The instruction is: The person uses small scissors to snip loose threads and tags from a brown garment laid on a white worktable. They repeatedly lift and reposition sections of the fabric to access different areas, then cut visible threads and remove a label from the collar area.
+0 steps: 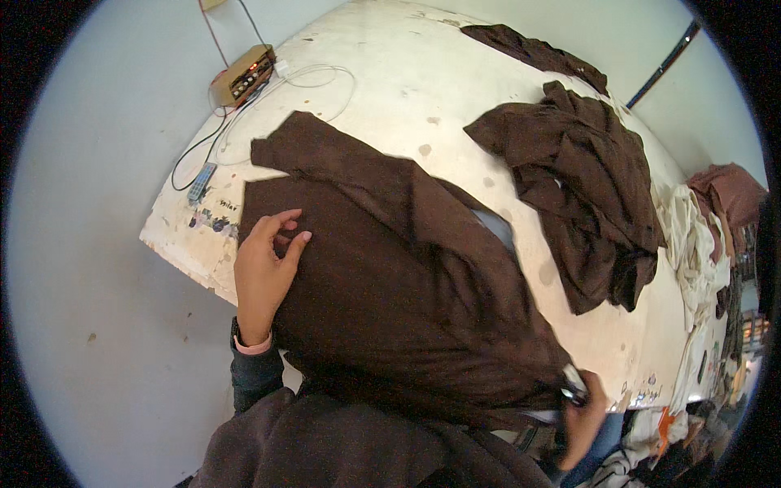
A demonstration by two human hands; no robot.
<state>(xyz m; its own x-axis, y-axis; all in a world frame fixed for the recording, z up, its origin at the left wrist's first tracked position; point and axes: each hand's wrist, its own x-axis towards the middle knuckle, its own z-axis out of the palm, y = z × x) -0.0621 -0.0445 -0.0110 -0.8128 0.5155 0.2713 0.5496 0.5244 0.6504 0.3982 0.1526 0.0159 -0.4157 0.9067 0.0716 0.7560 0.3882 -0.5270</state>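
A dark brown long-sleeved garment (350,260) lies spread on the white table in front of me, one sleeve stretched toward the far left. Over its left edge hovers my left hand (267,268), fingers bent and thumb apart, with nothing in it. At the garment's near right corner, my right hand (587,416) is closed around a small shiny black-and-silver tool (573,385). Its exact kind is too small and blurred to make out. A pale grey patch shows beside the garment's far side.
Another crumpled brown garment (578,179) lies to the right on the white table (390,89), a third brown piece (537,55) at the far edge. A wooden power box (248,75) with cables and a grey remote (202,183) are at left. White cloth (691,244) hangs at right.
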